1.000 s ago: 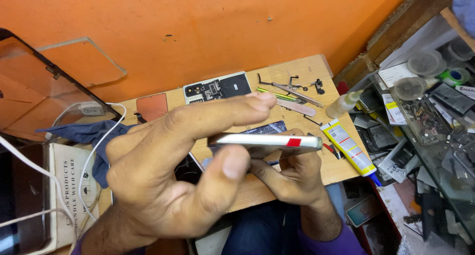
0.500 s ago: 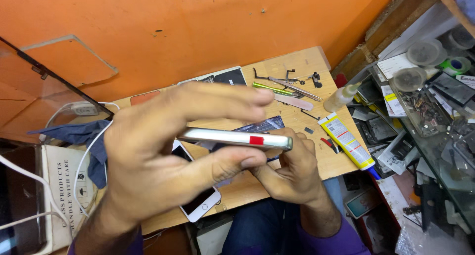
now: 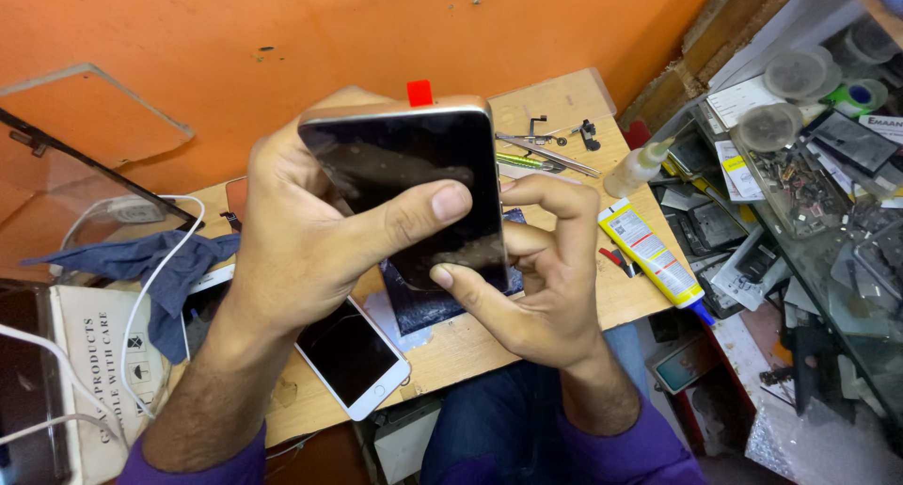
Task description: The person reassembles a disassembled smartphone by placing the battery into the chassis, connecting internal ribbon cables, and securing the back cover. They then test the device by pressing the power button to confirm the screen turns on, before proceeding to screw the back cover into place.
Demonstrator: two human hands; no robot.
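My left hand [image 3: 310, 231] grips a dark-screened smartphone [image 3: 404, 165] with a pale metal rim, its glass facing me and a small red tab [image 3: 419, 93] sticking out of its top edge. The left thumb lies across the screen. My right hand [image 3: 541, 278] holds the phone's lower right corner, thumb against the bottom edge and index finger curled over the side. Both hands hover above a small wooden workbench [image 3: 555, 104].
A white phone [image 3: 353, 353] lies face up on the bench near the front edge. Tweezers and small parts [image 3: 546, 146], a clear dropper bottle [image 3: 638, 168] and a yellow glue tube [image 3: 651, 252] lie at right. Blue cloth [image 3: 155, 264], white cable and box at left; cluttered shelves at right.
The phone has turned from edge-on and flat to screen facing me, and has risen toward the camera. My left thumb now lies across the glass; my right hand shifted to the lower corner.
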